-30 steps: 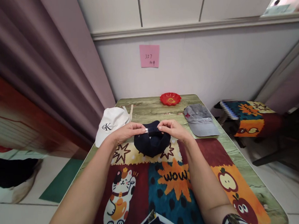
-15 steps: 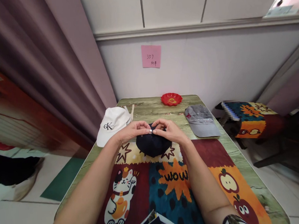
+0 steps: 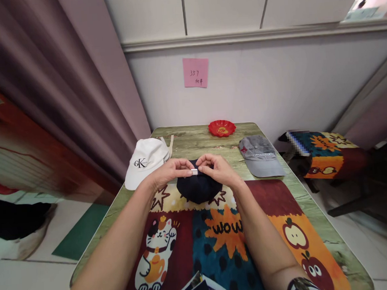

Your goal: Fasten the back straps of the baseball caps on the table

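A dark navy cap [image 3: 199,190] lies at the middle of the table with its crown toward me. At its far side a small silver buckle [image 3: 194,172] sits on the strap. My left hand [image 3: 177,168] is closed, thumb and index finger pinching at the buckle's left end. Just to the right, my right hand [image 3: 218,167] pinches the cap's strap between thumb and fingers. The cap's brim is hidden from view. A white cap [image 3: 147,159] with black letters rests left of my left hand, and a grey cap [image 3: 262,156] lies right of my right hand.
A red scalloped dish [image 3: 222,128] stands at the table's far edge, near the wall. Beneath my forearms spreads a colourful printed mat [image 3: 175,253]. A stool with a similar cover [image 3: 328,152] is to the right, and a purple curtain [image 3: 107,71] hangs at left.
My right thumb and fingers have shifted slightly right, away from the buckle, so more of its silver face shows. The cap has stayed nearly still.
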Demonstrator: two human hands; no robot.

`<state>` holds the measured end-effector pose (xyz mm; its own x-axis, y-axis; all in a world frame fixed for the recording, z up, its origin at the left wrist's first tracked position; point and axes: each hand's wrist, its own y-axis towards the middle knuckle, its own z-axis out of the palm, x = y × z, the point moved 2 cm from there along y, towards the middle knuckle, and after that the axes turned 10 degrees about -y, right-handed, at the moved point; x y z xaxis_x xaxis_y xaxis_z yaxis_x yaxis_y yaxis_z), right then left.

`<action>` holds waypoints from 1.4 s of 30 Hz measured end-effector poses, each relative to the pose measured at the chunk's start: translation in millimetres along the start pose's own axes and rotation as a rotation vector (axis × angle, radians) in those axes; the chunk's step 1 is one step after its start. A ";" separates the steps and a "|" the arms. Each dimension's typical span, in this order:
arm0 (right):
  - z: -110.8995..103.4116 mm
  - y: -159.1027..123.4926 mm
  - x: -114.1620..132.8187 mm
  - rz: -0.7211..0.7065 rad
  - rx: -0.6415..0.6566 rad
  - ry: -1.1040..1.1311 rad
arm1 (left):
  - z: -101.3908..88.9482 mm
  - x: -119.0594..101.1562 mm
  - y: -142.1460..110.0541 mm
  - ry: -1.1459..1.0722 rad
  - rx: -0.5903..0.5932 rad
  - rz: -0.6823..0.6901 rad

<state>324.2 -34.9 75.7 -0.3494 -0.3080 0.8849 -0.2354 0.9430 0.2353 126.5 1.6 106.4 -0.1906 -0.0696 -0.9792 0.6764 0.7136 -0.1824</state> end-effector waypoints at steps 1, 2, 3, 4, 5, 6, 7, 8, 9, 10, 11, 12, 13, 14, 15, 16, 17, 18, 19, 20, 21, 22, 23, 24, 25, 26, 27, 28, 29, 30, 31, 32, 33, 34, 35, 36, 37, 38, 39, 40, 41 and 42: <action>0.2 0.0 -0.1 0.003 -0.003 0.002 | 0.7 -0.1 0.2 -0.010 -0.003 0.001; 0.5 0.1 0.0 0.004 -0.005 0.008 | 1.3 0.0 0.5 -0.019 -0.005 0.002; 0.8 0.2 0.3 0.004 -0.007 0.017 | 1.8 0.1 0.8 -0.028 -0.006 0.003; 1.2 0.4 0.7 0.004 -0.009 0.028 | 2.2 0.3 1.2 -0.037 -0.005 0.002; 1.5 0.5 1.2 0.004 -0.012 0.039 | 2.5 0.3 1.6 -0.045 -0.003 0.000; 1.8 0.7 1.6 0.005 -0.016 0.050 | 2.6 0.1 2.0 -0.051 -0.002 -0.002; 1.9 0.9 2.0 0.005 -0.025 0.059 | 2.7 -0.3 2.2 -0.054 -0.005 -0.004; 1.9 1.0 2.3 0.004 -0.037 0.066 | 2.8 -0.9 2.4 -0.053 -0.009 -0.005; 1.7 1.1 2.5 0.000 -0.049 0.072 | 2.9 -1.6 2.4 -0.051 -0.012 -0.006; 1.4 1.2 2.6 -0.006 -0.061 0.078 | 3.1 -2.3 2.3 -0.049 -0.014 -0.009; 1.1 1.2 2.7 -0.014 -0.070 0.083 | 3.3 -2.9 2.2 -0.047 -0.014 -0.010; 0.9 1.2 2.7 -0.023 -0.075 0.084 | 3.5 -3.2 2.0 -0.047 -0.013 -0.009; 0.8 1.2 2.7 -0.031 -0.075 0.078 | 3.7 -3.3 1.9 -0.048 -0.010 -0.008; 0.9 1.2 2.7 -0.038 -0.074 0.065 | 3.8 -3.0 1.9 -0.049 -0.007 -0.006; 1.3 1.3 2.7 -0.042 -0.075 0.047 | 3.7 -2.4 2.1 -0.048 -0.007 -0.003; 1.8 1.4 2.6 -0.044 -0.078 0.027 | 3.5 -1.6 2.3 -0.045 -0.010 0.000; 2.6 1.5 2.7 -0.047 -0.081 0.008 | 3.1 -0.5 2.6 -0.041 -0.014 0.003; 3.2 1.7 2.7 -0.049 -0.087 -0.006 | 2.5 0.6 2.9 -0.036 -0.019 0.007; 3.7 1.8 2.8 -0.051 -0.089 -0.012 | 1.8 1.8 3.2 -0.031 -0.025 0.011; 3.6 1.9 2.8 -0.053 -0.090 -0.009 | 0.8 2.9 3.3 -0.028 -0.030 0.016; 2.7 1.7 2.6 -0.052 -0.086 0.008 | -0.3 4.0 3.2 -0.029 -0.033 0.019; 0.5 1.4 2.2 -0.051 -0.083 0.040 | -1.6 5.0 3.0 -0.034 -0.035 0.018; -2.9 0.7 1.5 -0.048 -0.081 0.079 | -3.0 5.8 2.5 -0.043 -0.037 0.014; -7.6 -0.2 0.4 -0.043 -0.079 0.115 | -4.6 6.6 1.9 -0.054 -0.038 0.008; -13.3 -1.5 -1.2 -0.036 -0.072 0.134 | -6.1 7.1 1.3 -0.064 -0.040 0.002; -19.3 -3.1 -3.1 -0.029 -0.052 0.124 | -7.6 7.4 0.7 -0.072 -0.042 -0.003; -25.0 -4.8 -5.4 -0.018 -0.011 0.087 | -8.8 7.5 0.2 -0.077 -0.042 -0.004; -29.9 -6.6 -8.0 -0.003 0.050 0.033 | -9.8 7.5 0.0 -0.079 -0.041 -0.003; -33.5 -8.5 -10.7 0.015 0.123 -0.019 | -10.5 7.4 0.0 -0.079 -0.036 0.000; -36.0 -10.2 -13.2 0.029 0.190 -0.058 | -10.9 7.3 0.2 -0.077 -0.028 0.003; -37.4 -11.4 -15.1 0.036 0.240 -0.080 | -11.0 7.3 0.5 -0.072 -0.017 0.005; -37.9 -12.2 -16.3 0.035 0.266 -0.084 | -10.9 7.6 1.0 -0.065 -0.006 0.004; -37.8 -12.5 -16.7 0.027 0.270 -0.076 | -10.7 8.0 1.5 -0.057 0.005 0.000; -37.1 -12.4 -16.2 0.014 0.262 -0.064 | -10.4 8.6 1.9 -0.049 0.011 -0.004; -36.1 -12.2 -15.2 0.002 0.253 -0.052 | -10.0 9.4 2.3 -0.039 0.015 -0.010; -34.9 -11.9 -13.9 -0.004 0.249 -0.039 | -9.7 10.2 2.6 -0.028 0.014 -0.016; -33.9 -11.7 -12.4 -0.003 0.249 -0.029 | -9.3 11.1 2.8 -0.017 0.010 -0.019; -33.1 -11.6 -11.0 0.002 0.252 -0.021 | -9.0 11.9 3.0 -0.007 0.004 -0.021; -32.5 -11.6 -9.8 0.005 0.256 -0.016 | -8.6 12.6 3.3 0.000 -0.005 -0.020; -32.3 -11.6 -8.9 0.008 0.258 -0.011 | -8.3 13.1 3.6 0.003 -0.015 -0.018; -32.3 -11.6 -8.5 0.009 0.256 -0.006 | -8.0 13.5 3.9 0.000 -0.026 -0.014; -32.3 -11.5 -8.5 0.010 0.253 0.000 | -7.8 13.7 4.2 -0.006 -0.038 -0.009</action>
<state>359.2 -39.1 78.6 -0.3525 -0.2992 0.8867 -0.4512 0.8844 0.1191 121.3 9.1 93.0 -0.1922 -0.0801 -0.9781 0.6470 0.7390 -0.1877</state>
